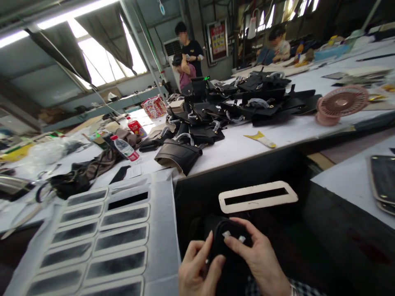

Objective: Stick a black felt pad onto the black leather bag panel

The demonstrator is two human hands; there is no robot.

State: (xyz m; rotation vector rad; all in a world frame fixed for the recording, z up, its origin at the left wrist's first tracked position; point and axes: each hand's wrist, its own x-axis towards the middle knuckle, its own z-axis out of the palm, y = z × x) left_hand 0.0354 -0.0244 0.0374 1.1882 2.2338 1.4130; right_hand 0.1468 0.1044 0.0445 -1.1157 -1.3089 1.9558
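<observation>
At the lower middle, my left hand (199,267) pinches the left edge of a black, soft-looking piece (227,263). My right hand (256,250) grips the same piece from the right, its thumb pressed beside two small whitish bits on the surface. The kind of piece cannot be made out against the dark background. Just beyond my hands is a cream, rounded frame (258,197) with a long slot. To the left, several similar pale-rimmed frames (121,216) lie in two columns on a white sheet (162,246).
Black handbags (259,96) are piled on the white table (222,158), with one dark open bag (179,155) nearest. A water bottle (125,148), a red bottle (135,126), a yellow-tipped tool (260,139) and a pink fan (342,102) stand or lie around. Other people are farther back.
</observation>
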